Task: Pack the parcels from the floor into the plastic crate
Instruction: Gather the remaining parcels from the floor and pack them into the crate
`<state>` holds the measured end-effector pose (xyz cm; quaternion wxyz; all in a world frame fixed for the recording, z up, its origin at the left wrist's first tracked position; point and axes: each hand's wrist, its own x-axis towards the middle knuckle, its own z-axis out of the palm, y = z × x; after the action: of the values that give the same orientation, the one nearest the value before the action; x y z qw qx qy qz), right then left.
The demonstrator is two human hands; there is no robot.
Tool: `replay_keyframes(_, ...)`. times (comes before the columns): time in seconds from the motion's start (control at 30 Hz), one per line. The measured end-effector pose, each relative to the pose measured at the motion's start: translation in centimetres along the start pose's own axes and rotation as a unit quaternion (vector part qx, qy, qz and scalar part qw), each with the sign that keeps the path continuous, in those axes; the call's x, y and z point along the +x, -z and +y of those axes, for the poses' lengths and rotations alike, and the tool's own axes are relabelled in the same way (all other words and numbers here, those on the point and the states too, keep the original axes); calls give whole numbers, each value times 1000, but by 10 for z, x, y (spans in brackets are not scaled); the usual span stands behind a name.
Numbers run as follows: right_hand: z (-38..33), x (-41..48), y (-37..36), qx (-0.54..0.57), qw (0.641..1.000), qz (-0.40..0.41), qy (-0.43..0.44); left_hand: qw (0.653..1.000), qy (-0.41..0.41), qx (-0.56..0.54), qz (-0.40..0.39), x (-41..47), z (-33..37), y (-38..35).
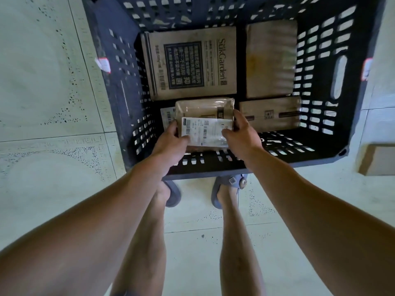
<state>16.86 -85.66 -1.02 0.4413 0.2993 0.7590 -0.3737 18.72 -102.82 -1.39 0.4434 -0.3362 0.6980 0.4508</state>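
Both hands were down inside the plastic crate [111,67], lowering a taped parcel [205,122] w/ a white shipping label facing up. Left hand [171,144] pinched the parcel's left edge, thumb on top; right hand [241,133] clamped the right edge, fingers curled over the far corner. So both grips were closed on it, one each side, parcel level btwn them.

It hung over the near-left part of the crate. Printed box [192,63] sat just beyond it, plain box [271,58] at far right, long box [269,114] just beside it to the right. Another labelled parcel [167,117] peeked out underneath at left.

Best bet, I'd say: keep it flat, ease it straight down into that near-left gap, let go both sides together so it didn't tip. One more box [378,161] waited on the floor [42,82], right of the crate.
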Motion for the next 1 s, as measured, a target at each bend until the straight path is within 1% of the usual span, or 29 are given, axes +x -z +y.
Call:
replay_keyframes(0.2,4,16,-6,-18,1000,-3,-5,998,12,57,0,16,-2,2)
replay_keyframes(0.3,6,11,-4,-13,1000,-7,-9,998,19,53,-4,11,0,4)
replay_keyframes(0.4,6,-1,3,-2,1000,-9,-4,998,24,43,36,1,4,6)
replay_keyframes(0.53,2,-26,20,-12,999,-3,31,996,28,22,83,-24,13,6)
replay_keyframes(0.6,-2,-44,35,-18,999,0,38,995,30,21,94,-43,23,7)
replay_keyframes(0.7,-7,-83,59,-22,999,-19,38,997,24,35,69,-83,36,4)
replay_keyframes(0.77,-12,-116,78,-21,998,-19,48,998,19,-10,61,-120,50,3)
replay_keyframes(0.83,-16,-152,97,-9,998,-5,56,997,1,-31,71,-157,65,4)
replay_keyframes(1.0,-29,-263,143,41,997,31,53,995,-68,-69,37,-268,112,6)
